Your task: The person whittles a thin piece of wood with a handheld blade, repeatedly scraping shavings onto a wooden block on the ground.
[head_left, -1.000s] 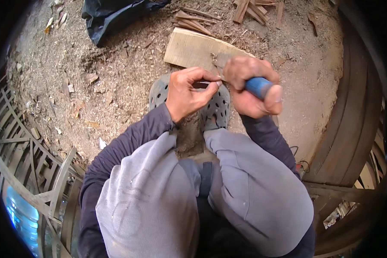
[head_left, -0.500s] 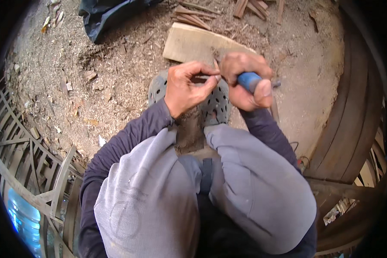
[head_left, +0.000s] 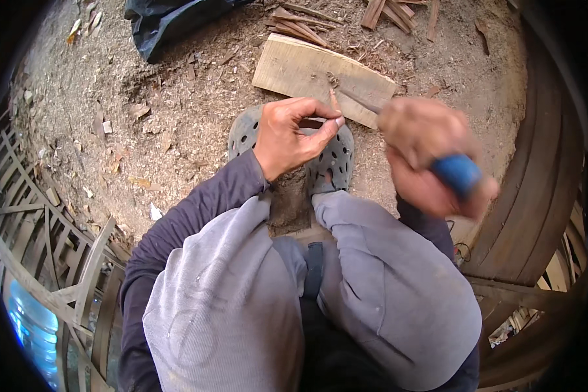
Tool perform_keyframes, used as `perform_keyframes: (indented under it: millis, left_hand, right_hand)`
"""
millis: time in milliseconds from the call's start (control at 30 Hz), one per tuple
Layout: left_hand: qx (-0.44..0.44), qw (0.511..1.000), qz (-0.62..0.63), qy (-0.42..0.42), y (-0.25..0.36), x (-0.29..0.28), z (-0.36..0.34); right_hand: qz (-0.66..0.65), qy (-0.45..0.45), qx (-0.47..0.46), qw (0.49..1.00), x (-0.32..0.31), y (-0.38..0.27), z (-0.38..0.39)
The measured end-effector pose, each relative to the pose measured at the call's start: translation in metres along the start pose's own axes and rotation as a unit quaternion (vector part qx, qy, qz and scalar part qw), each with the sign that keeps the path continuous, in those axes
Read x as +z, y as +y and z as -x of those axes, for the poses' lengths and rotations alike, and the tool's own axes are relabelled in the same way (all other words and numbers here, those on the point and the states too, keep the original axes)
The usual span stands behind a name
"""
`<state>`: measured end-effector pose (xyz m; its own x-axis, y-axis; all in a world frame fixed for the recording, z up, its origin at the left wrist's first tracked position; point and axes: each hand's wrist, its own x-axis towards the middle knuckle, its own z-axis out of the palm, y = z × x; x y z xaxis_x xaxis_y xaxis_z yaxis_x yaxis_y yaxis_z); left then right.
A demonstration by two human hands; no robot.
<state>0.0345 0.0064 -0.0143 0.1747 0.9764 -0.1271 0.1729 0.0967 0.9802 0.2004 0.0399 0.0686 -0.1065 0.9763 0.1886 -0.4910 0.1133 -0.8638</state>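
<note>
My left hand (head_left: 293,134) is closed in a pinch between thumb and forefinger on a small, slim wooden stick (head_left: 334,100), whose tip reaches over the near edge of a pale wooden board (head_left: 294,64). To its right, my right hand (head_left: 431,147), smeared by motion, is wrapped round a blue-handled tool (head_left: 456,174). The tool's narrow dark blade (head_left: 360,102) juts left over the board, apart from the stick. What kind of tool it is, I cannot make out. A dark crumbly bit (head_left: 333,80) lies on the board near the stick's tip.
My perforated grey clogs (head_left: 333,153) stand just below the board. Split wood strips (head_left: 391,14) lie beyond it, and a dark plastic sheet (head_left: 170,26) is at the far left. Curved planks (head_left: 529,170) line the right; slatted wood (head_left: 46,228) and a clear blue bottle (head_left: 36,333) are at left.
My right hand has swung right and nearer to me with the blue-handled tool, baring its blade and more of the board. My left hand keeps its pinch on the stick, almost still.
</note>
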Motion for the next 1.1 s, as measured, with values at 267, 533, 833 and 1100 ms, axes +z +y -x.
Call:
perform_keyframes:
  millis: [267,533,833,1100]
  left_hand:
    - [0.017,1.000,-0.009,-0.001,-0.006,0.002,0.000]
    - [0.028,1.000,0.001,0.013,-0.009,0.001,-0.002]
    - [-0.049,0.998,0.025,-0.020,0.001,-0.006,0.005]
    - [-0.034,0.999,-0.008,-0.015,0.003,-0.010,0.004]
  right_hand:
    - [0.046,-0.021,-0.023,0.998,-0.004,0.018,-0.001]
    - [0.050,-0.005,0.002,0.999,-0.010,0.023,0.000]
    - [0.052,0.017,-0.069,0.996,-0.031,0.026,-0.001]
    - [0.042,0.040,-0.055,0.997,-0.032,0.006,-0.010]
